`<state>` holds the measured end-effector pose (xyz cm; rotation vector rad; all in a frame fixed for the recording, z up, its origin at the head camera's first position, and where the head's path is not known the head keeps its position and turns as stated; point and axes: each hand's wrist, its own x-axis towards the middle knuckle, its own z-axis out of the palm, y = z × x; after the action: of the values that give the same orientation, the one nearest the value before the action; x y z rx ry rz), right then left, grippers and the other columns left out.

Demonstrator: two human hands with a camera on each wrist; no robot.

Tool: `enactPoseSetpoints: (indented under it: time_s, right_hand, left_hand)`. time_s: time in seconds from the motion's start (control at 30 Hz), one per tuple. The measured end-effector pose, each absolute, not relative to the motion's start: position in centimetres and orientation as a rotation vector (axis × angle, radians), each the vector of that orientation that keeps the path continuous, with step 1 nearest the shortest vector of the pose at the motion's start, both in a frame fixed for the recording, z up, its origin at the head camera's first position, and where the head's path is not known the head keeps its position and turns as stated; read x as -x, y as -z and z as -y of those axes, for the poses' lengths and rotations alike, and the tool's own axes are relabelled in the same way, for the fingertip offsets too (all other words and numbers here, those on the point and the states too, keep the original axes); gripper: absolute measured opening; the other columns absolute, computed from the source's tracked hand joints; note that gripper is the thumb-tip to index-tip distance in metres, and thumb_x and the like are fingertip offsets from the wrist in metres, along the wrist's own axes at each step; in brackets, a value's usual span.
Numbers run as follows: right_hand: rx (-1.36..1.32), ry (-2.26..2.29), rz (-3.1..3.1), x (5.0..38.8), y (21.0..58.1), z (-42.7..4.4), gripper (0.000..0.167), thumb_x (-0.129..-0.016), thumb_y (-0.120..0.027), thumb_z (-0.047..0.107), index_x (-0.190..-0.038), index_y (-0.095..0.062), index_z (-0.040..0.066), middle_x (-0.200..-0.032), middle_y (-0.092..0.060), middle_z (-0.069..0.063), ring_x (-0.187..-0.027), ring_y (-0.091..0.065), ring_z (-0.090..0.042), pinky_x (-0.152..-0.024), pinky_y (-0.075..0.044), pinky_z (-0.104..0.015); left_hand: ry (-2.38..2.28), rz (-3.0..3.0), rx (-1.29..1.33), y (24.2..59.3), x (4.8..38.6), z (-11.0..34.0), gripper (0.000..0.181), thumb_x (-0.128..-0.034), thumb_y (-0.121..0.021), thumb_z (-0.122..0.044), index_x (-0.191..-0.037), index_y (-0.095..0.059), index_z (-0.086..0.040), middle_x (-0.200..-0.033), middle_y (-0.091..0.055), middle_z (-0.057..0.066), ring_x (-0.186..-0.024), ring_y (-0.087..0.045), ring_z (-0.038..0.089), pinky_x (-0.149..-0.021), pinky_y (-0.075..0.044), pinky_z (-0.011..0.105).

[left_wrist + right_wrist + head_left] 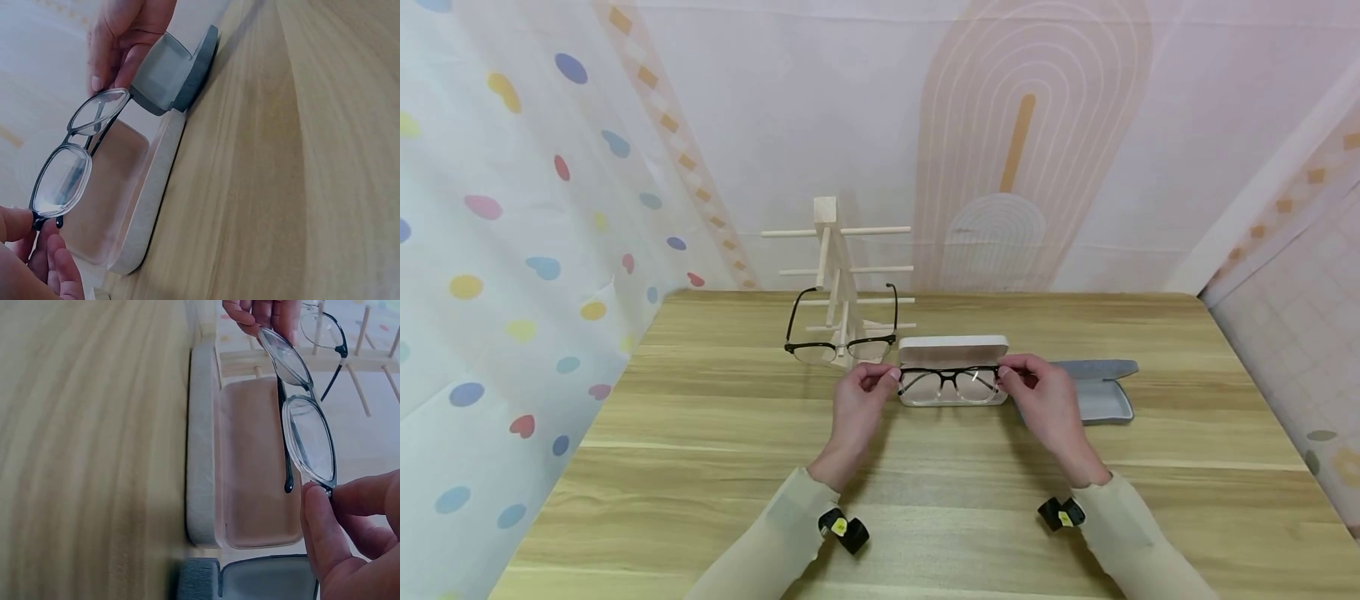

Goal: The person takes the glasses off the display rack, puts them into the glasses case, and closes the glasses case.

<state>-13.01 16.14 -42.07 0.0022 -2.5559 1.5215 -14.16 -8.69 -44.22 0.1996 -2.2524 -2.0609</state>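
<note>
Both hands hold one pair of eyeglasses (950,375) with a dark upper rim and clear lower rims. The left hand (859,410) pinches its left end, and the right hand (1048,408) pinches the opposite end. In the wrist views the temples are folded behind the lenses. Just behind the glasses stands a white glasses case (955,341), lid up, with a pinkish lining (256,469). The glasses are in front of the case's opening; in both wrist views they look held off the lining.
Right of the white case lies an open grey glasses case (1105,400), partly behind the right hand. A wooden display rack (825,212) with several pegs stands at the back left. Another pair of black-topped glasses (871,342) hangs on its lower part. Patterned cloth (850,108) borders the table.
</note>
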Motion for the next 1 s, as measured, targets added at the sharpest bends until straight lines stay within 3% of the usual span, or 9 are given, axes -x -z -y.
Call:
enactPoseSetpoints:
  time_s: [0.37, 0.53, 0.77, 1.0]
  right_hand:
    - [-0.121, -1.399, 2.539, 12.0, 43.0, -15.3, 0.031, -0.1, -0.061, -0.002, -0.129, -0.067, -0.007, -0.115, -0.073, -0.022, -0.099, -0.07, -0.029, -0.074, -0.051, -0.016]
    - [-0.162, -1.395, 2.517, 11.8, 43.6, -14.9, 0.033, -0.099, -0.058, -0.005, -0.131, -0.065, -0.008, -0.119, -0.07, -0.024, -0.104, -0.071, -0.032, -0.08, -0.056, -0.026]
    - [-0.172, -1.348, 2.523, 11.6, 44.2, -14.9, 0.036, -0.099, -0.061, -0.004, -0.135, -0.062, -0.007, -0.118, -0.069, -0.022, -0.098, -0.07, -0.029, -0.079, -0.058, -0.036]
    - [-0.218, -1.258, 2.553, 11.4, 44.2, -14.7, 0.041, -0.096, -0.058, -0.009, -0.137, -0.059, -0.01, -0.13, -0.064, -0.025, -0.101, -0.069, -0.032, -0.082, -0.058, -0.047]
  left_hand:
    - [2.031, 2.25, -0.199, 44.8, 14.3, 8.5, 0.015, -0.0962, -0.071, -0.005, -0.105, -0.069, 0.007, -0.096, -0.072, 0.015, -0.079, -0.06, 0.009, -0.068, -0.049, 0.018]
    - [2.018, 2.213, -0.175, 45.1, 14.4, 8.2, 0.013, -0.0947, -0.071, -0.002, -0.102, -0.069, 0.009, -0.094, -0.072, 0.016, -0.077, -0.06, 0.008, -0.067, -0.05, 0.017]
    - [2.069, 2.169, -0.193, 45.6, 14.5, 7.7, 0.013, -0.0958, -0.069, 0.002, -0.103, -0.067, 0.012, -0.095, -0.073, 0.022, -0.077, -0.066, 0.01, -0.068, -0.053, 0.016]
    - [2.029, 2.178, -0.195, 46.0, 14.7, 7.5, 0.011, -0.0966, -0.069, 0.0, -0.102, -0.067, 0.01, -0.093, -0.072, 0.02, -0.076, -0.066, 0.01, -0.067, -0.053, 0.016]
